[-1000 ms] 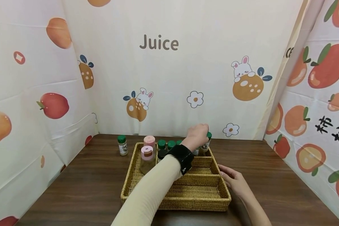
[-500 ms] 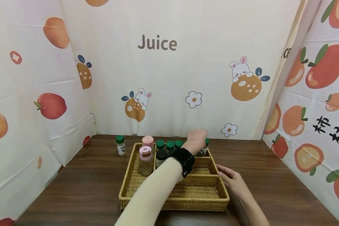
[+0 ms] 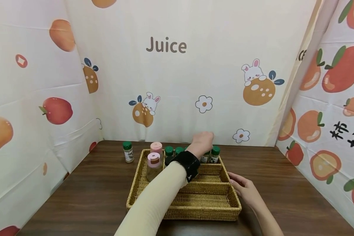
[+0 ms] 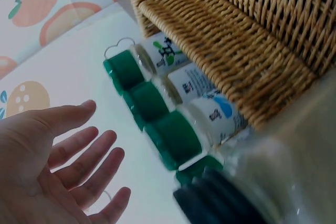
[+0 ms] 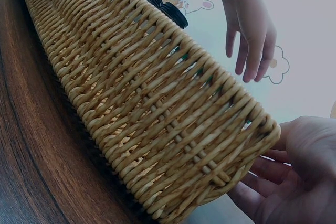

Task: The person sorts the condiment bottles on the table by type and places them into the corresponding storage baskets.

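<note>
My left hand [image 3: 203, 141] hovers over the back row of the wicker basket [image 3: 205, 213], fingers spread and apart from the bottles in the left wrist view. Beneath it, green-capped spice bottles stand side by side; the rightmost spice bottle [image 3: 214, 154] occupies the back right corner. Three larger green caps, including a nearer green-capped bottle [image 4: 176, 136], show clearly in the left wrist view. My right hand [image 3: 246, 190] rests against the basket's right side with fairly straight fingers. In the right wrist view, that right hand [image 5: 296, 174] lies by the basket's corner, its fingertips partly hidden.
A lone green-capped spice bottle [image 3: 128, 152] stands on the wooden table [image 3: 88, 183] left of the basket. Two pink-lidded jars, one in front [image 3: 154, 165], fill part of the left compartment. A black-lidded jar [image 3: 168, 160] is partly hidden by my left forearm.
My left hand has lowered the rightmost spice bottle into the basket's back right corner, let it go and shifted slightly left. My right hand has stayed at the basket's side.
</note>
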